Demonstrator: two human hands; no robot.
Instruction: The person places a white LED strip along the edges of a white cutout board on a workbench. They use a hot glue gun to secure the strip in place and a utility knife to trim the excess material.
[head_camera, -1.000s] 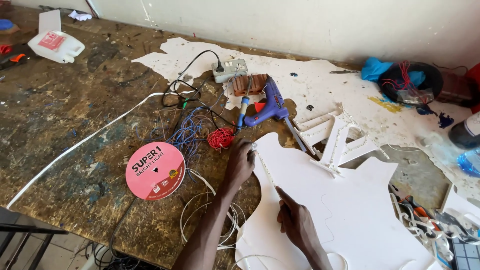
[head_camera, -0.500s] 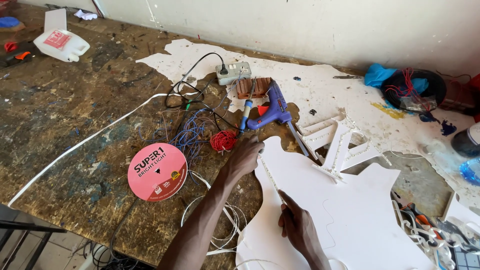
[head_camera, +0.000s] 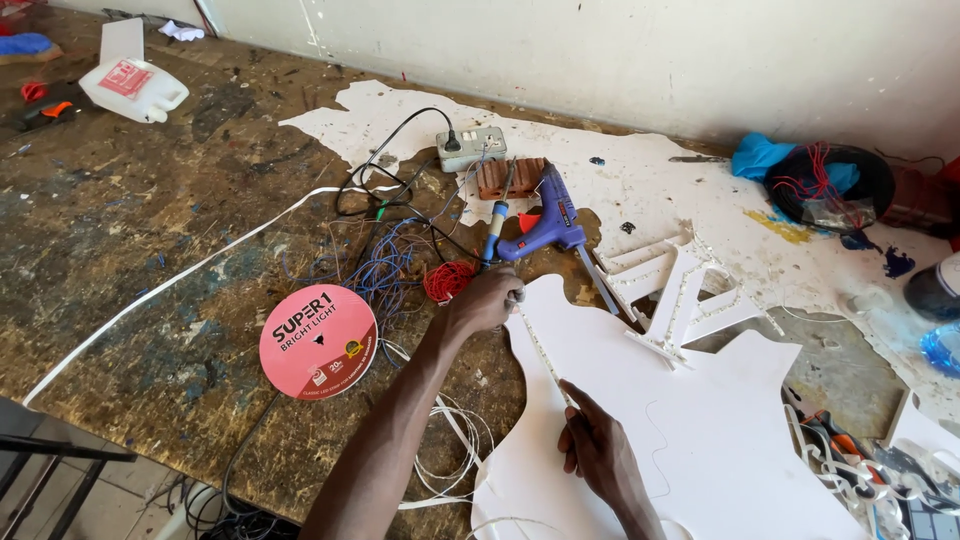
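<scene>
The left hand (head_camera: 488, 300) is closed around the upper end of a thin white strip (head_camera: 540, 345) at the top left edge of the big white cut-out board (head_camera: 700, 450), which lies toward the near right corner of the worktop (head_camera: 120, 250). The right hand (head_camera: 598, 448) sits lower on the board, fingertips pinched narrow on the strip's other end, so the strip runs taut between the two along the board's curved edge.

To do this well, I judge the strip should stay lightly tensioned and follow the curve closely, with each hand pressing flat rather than twisting (a kink would likely show). The blue glue gun (head_camera: 545, 225) lies just beyond the left hand, near a red wire coil (head_camera: 448, 280); the pink round reel (head_camera: 318, 341) lies to the left.
</scene>
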